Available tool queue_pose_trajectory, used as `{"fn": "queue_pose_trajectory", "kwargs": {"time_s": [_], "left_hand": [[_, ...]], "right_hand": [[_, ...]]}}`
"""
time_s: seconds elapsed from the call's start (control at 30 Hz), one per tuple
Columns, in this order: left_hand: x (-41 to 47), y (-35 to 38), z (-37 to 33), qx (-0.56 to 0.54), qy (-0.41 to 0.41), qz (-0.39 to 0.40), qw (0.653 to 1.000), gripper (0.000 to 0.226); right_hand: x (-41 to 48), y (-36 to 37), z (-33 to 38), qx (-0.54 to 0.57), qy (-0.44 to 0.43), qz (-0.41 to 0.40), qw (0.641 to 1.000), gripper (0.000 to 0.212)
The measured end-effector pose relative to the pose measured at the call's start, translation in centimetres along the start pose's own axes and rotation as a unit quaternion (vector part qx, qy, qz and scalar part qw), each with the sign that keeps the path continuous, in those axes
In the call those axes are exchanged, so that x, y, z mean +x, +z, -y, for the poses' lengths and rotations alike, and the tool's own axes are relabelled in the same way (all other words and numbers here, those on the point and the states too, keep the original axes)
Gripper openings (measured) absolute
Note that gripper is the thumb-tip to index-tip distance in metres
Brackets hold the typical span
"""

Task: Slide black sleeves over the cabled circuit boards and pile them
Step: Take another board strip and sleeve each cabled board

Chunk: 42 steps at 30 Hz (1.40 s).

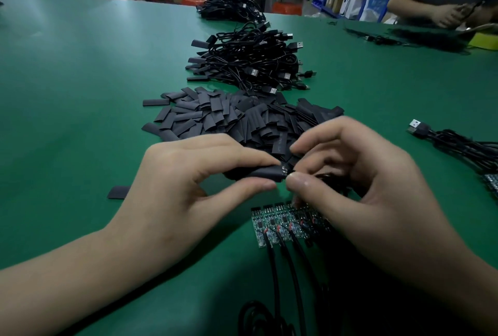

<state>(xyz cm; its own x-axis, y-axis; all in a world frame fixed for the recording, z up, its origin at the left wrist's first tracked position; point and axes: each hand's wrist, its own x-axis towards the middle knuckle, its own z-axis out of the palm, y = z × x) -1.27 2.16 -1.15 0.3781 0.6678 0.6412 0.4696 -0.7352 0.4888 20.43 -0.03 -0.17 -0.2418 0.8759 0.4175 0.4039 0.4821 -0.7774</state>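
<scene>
Your two forearms come in from the lower corners, and your hands meet in the middle with the thumbs turned toward each other. Your left hand (188, 187) pinches a black sleeve (256, 174) between the index finger above and the thumb below. Your right hand (363, 179) has its fingers curled. Its thumb and fingertips close at the open end of the sleeve, on the circuit board (283, 169), which shows there only a little.
</scene>
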Motion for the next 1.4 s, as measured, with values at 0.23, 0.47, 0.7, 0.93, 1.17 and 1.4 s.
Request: {"fn": "queue_pose_trajectory", "kwargs": {"time_s": [0.23, 0.47, 0.7, 0.93, 1.17, 1.4], "left_hand": [[0.0, 0.2, 0.3, 0.009, -0.069, -0.039, 0.997, 0.026], [0.1, 0.9, -0.4, -0.134, -0.132, -0.054, 0.981, 0.045], [-0.1, 0.3, -1.3, -0.142, -0.099, -0.048, 0.984, 0.061], [1.6, -1.1, -1.9, -0.279, -0.273, 0.064, 0.918, 0.031], [3.8, -0.9, -1.0, -0.342, -0.295, 0.066, 0.89, 0.046], [1.7, 0.2, -0.3, -0.187, -0.181, -0.047, 0.964, 0.067]], "right_hand": [[0.1, 0.0, -0.1, -0.037, 0.015, 0.02, 0.999, 0.009], [0.0, 0.2, -0.2, -0.233, -0.131, -0.041, 0.963, 0.007], [0.0, 0.3, -0.4, -0.25, -0.154, -0.038, 0.955, 0.006], [-0.2, 0.6, 0.0, -0.197, -0.124, -0.026, 0.972, 0.007], [-0.2, 0.7, -0.3, -0.158, -0.091, -0.016, 0.983, 0.008], [0.0, -0.2, -0.6, -0.131, -0.047, -0.007, 0.99, 0.014]]}}
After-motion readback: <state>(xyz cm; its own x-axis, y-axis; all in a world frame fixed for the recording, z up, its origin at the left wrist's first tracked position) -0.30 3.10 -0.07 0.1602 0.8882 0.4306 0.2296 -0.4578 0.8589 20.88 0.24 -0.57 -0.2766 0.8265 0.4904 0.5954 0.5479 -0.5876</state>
